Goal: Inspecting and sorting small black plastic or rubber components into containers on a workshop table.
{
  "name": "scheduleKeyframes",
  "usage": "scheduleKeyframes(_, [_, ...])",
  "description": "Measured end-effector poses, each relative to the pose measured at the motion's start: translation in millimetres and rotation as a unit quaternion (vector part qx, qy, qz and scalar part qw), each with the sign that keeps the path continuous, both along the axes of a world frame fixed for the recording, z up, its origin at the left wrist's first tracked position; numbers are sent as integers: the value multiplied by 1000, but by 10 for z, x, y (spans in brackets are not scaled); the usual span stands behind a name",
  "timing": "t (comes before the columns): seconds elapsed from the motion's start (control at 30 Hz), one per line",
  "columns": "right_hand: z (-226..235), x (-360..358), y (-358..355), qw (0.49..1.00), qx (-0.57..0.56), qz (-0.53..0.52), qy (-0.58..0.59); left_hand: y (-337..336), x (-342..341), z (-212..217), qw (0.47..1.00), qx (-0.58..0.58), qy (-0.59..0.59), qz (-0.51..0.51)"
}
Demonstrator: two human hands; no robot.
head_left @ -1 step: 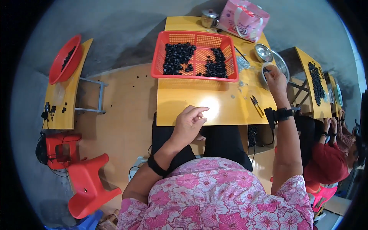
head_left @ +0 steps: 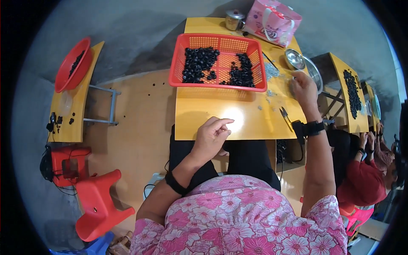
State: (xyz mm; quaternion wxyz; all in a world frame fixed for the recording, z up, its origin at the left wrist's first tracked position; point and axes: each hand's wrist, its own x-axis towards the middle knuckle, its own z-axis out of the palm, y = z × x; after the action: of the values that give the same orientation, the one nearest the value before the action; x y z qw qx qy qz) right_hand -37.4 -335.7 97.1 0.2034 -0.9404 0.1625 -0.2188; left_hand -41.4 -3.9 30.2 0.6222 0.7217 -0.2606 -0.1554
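Note:
My right hand (head_left: 305, 90) is at the table's right edge, its fingers curled together beside a blurred, see-through container (head_left: 292, 81). What the fingers hold, if anything, I cannot make out. Over the near edge of the yellow table (head_left: 199, 114) hovers my left hand (head_left: 211, 135), with its index finger and thumb apart and nothing between them. A red plastic basket (head_left: 217, 88) farther back holds two heaps of small black ring-shaped parts (head_left: 199, 63). Snips with yellow handles (head_left: 286, 119) lie near my right wrist. Small clear or silvery pieces (head_left: 271, 70) are scattered right of the basket.
A metal bowl (head_left: 294, 59) and a larger metal basin (head_left: 313, 74) stand at the right edge. Behind are a pink bag (head_left: 272, 25) and a lidded jar (head_left: 234, 20). Red stools (head_left: 95, 204) stand left; a co-worker in a red top (head_left: 363, 182) sits right.
The fingers of my right hand have shifted slightly, and the white cup with black parts beneath them now appears only as a blurred, see-through shape. My left hand has kept its pose.

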Motion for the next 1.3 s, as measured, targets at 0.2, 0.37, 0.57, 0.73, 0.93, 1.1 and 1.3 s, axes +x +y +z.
scheduleKeyframes(0.2, [-6, 616, 942, 955, 67, 290, -1, -72, 118, -255, 998, -45, 17, 41])
scheduleKeyframes(0.37, [-261, 1179, 1242, 923, -13, 369, 106, -73, 149, -227, 998, -25, 48, 18])
scheduleKeyframes(0.57, [-505, 1470, 1322, 899, -32, 391, 195, -57, 166, -205, 998, -12, 63, 1])
scheduleKeyframes(0.73, [-598, 1519, 1335, 886, -69, 389, 244, -50, 180, -205, 998, -10, 59, -6])
scheduleKeyframes(0.93, [-283, 1330, 1292, 902, 68, 374, 206, -51, 161, -179, 999, 4, 54, -3])
scheduleKeyframes(1.1, [2, 697, 1350, 813, 469, 317, 133, 2, 135, -338, 994, -58, 91, 8])
scheduleKeyframes(1.3, [-122, -103, 1403, 704, 644, 286, 93, 47, 20, -171, 969, -164, 181, 39])
